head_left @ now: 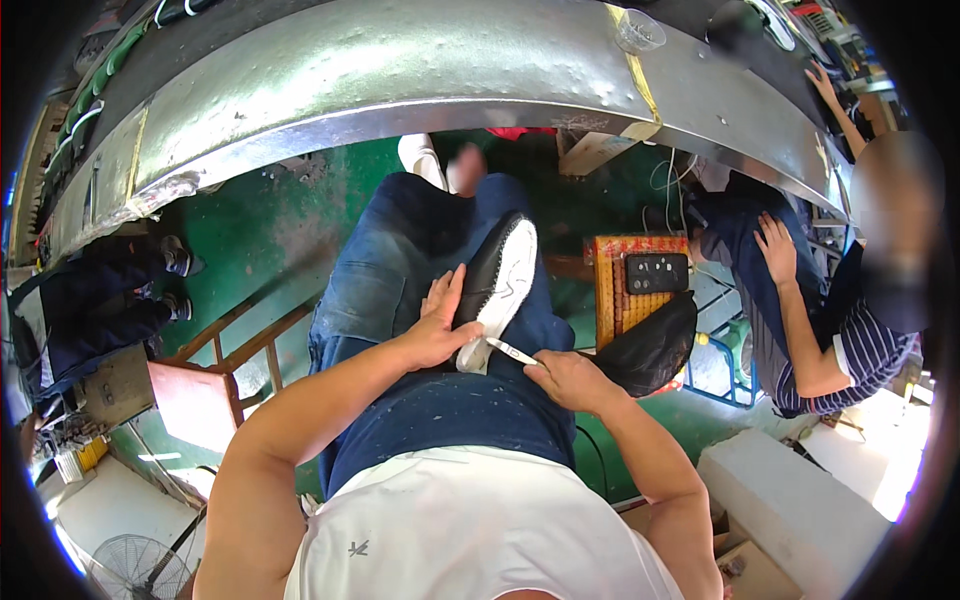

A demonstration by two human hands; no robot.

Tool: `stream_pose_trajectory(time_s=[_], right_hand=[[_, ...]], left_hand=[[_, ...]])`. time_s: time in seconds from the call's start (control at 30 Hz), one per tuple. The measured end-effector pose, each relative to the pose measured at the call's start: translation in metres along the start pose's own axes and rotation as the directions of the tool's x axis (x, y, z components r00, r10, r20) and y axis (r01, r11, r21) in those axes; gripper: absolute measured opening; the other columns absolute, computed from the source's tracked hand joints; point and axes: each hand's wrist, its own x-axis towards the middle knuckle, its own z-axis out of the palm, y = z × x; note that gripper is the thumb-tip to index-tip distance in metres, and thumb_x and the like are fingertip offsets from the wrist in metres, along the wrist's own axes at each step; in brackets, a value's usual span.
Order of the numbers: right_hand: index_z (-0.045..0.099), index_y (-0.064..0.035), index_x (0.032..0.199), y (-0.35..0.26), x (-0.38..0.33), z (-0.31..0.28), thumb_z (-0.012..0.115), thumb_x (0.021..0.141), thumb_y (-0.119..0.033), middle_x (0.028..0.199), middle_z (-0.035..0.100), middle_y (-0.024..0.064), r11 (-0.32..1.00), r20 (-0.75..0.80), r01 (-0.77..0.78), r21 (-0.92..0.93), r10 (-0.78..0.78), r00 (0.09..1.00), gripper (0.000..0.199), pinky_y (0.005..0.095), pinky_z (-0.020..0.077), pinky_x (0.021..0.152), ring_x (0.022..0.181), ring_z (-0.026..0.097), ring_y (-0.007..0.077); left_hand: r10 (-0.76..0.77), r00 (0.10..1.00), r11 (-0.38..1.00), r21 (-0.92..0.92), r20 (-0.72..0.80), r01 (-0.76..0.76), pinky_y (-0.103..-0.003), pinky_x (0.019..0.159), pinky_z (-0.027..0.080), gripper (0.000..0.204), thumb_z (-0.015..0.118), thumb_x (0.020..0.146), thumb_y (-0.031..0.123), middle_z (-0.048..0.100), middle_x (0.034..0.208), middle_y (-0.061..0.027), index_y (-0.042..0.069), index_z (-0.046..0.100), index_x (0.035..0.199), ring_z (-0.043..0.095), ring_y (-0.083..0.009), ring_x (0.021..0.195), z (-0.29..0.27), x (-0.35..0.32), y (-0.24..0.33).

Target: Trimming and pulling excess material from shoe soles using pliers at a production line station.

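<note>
A black shoe with a white sole [514, 272] lies across my thighs, toe pointing away and sole turned up and to the right. Dark curved lines run over the sole. My left hand [437, 328] grips the shoe near its heel, the thumb lying over the sole edge and the fingers against the black upper. In my right hand [572, 380] is a slim white pen-shaped tool [512, 350], held between thumb and fingers. Its tip meets the sole near the heel, or is very close; I cannot tell which.
A long metal workbench [400, 70] crosses the far side, with a clear plastic cup [640, 32] on it. On my right a woven stool [612, 290] bears a black phone [656, 273] and a black bag [650, 350]. Beyond sits a co-worker [815, 300]. A wooden chair [195, 405] is left.
</note>
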Motion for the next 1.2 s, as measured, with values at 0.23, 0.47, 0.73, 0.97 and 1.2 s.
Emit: stream_pose_trajectory(time_s=[0.23,0.47,0.73,0.97,1.2], right_hand=[[0.061,0.0006,0.116,-0.024,-0.004,-0.034,0.048,0.107,-0.031,0.091,0.068,0.0223,0.928,0.109,-0.182,0.323,0.155,0.982,0.035,0.0458,0.0535,0.077,0.085,0.067,0.0382],[0.057,-0.0002,0.106,-0.023,0.027,-0.009,0.052,0.105,-0.032,0.095,0.068,0.026,0.999,-0.157,0.043,0.016,-0.04,0.987,0.032,0.0547,0.0508,0.08,0.092,0.066,0.0467],[0.062,0.0008,0.101,0.008,0.003,-0.033,0.044,0.109,-0.03,0.083,0.068,0.013,0.857,-0.17,-0.156,0.491,0.27,0.948,0.037,0.0369,0.0553,0.07,0.076,0.068,0.0205],[0.064,0.001,0.098,0.013,-0.004,-0.054,0.043,0.109,-0.03,0.079,0.068,0.0096,0.872,-0.409,0.015,0.49,0.215,0.887,0.039,0.034,0.051,0.067,0.071,0.066,0.0187],[0.064,0.0003,0.1,0.002,0.022,-0.045,0.042,0.109,-0.034,0.078,0.07,0.0114,0.906,-0.359,0.008,0.422,0.159,0.92,0.042,0.0357,0.0531,0.067,0.072,0.07,0.0212]], left_hand=[[-0.065,0.985,0.994,-0.093,-0.16,0.051,-0.06,0.121,0.008,0.102,0.072,0.088,0.039,0.014,0.167,-0.0249,0.023,0.007,0.166,0.008,-0.045,0.155,0.014,0.004,0.006],[-0.072,0.996,0.994,0.08,-0.042,0.076,-0.064,0.121,0.012,0.119,0.082,0.077,0.038,0.014,0.166,-0.0231,0.015,0.004,0.165,0.008,-0.0414,0.156,-0.007,0.009,0.025],[-0.153,0.978,0.987,0.023,-0.141,0.158,-0.041,0.1,0.05,0.1,0.072,0.087,0.058,0.06,0.127,-0.0338,-0.012,0.035,0.147,0.063,-0.0409,0.115,-0.035,0.076,0.045],[0.011,0.962,0.858,-0.492,-0.272,-0.149,-0.041,0.105,0.048,0.079,0.064,0.098,0.051,0.062,0.132,-0.023,-0.008,0.041,0.144,0.062,-0.0291,0.12,-0.069,0.057,0.096],[0.308,0.945,-0.052,-0.994,-0.106,-0.095,-0.051,0.113,0.045,0.072,0.043,0.104,0.06,0.056,0.145,-0.0189,0.003,0.046,0.148,0.058,-0.0336,0.131,-0.176,0.046,0.178]])
